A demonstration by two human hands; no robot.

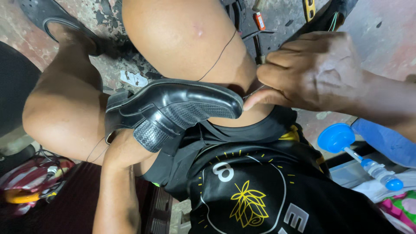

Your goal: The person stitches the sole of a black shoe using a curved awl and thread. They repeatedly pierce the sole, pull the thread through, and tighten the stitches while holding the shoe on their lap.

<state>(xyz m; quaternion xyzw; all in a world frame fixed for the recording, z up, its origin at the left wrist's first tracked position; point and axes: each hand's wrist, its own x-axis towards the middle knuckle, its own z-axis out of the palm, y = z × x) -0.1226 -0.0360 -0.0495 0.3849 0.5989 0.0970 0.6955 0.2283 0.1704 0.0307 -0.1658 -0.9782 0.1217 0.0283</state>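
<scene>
A black leather shoe (173,108) lies on its side across my lap, sole edge up, wedged against my bare knee (182,39). My left hand (123,149) reaches up from below and holds the shoe from underneath, its fingers mostly hidden by it. My right hand (312,71) is closed at the shoe's toe end, thumb and fingers pinching a thin metal needle (253,92) that meets the sole edge. A dark thread (221,54) runs from there over my knee. Another loop of thread (96,149) hangs by my left wrist.
A blue funnel (336,138) and a blue-capped bottle (381,173) lie at the right. Small tools (259,21) and a yellow-handled tool (308,8) rest on the stained concrete floor at the top. A black sandal (43,17) is top left, a colourful bundle (30,182) lower left.
</scene>
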